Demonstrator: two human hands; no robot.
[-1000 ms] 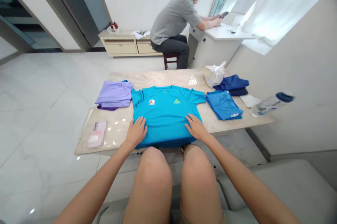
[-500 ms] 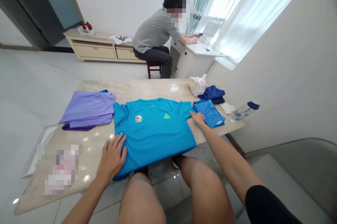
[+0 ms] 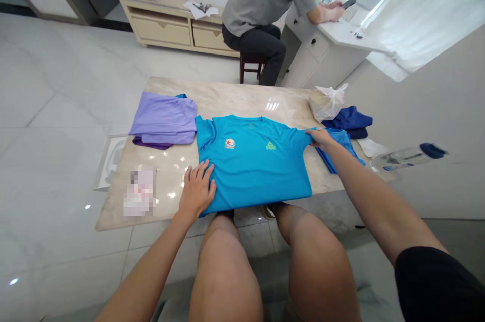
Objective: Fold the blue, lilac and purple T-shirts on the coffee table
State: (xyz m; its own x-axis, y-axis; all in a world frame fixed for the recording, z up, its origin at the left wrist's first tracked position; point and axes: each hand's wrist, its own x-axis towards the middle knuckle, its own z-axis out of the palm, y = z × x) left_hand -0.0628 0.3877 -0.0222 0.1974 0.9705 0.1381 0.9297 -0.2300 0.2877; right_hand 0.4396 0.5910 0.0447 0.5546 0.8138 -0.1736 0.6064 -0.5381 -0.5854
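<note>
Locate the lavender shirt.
In the head view, the folded lavender shirt lies toward the left of the marble table, beside the teal T-shirt's sleeve, beyond a blurred packet.

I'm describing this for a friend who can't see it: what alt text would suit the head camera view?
A left hand presses flat on a turquoise T-shirt on a marble table, while the right hand touches its sleeve. Folded lilac clothing and navy clothing lie to either side, and a person sits at a white desk beyond.
</note>
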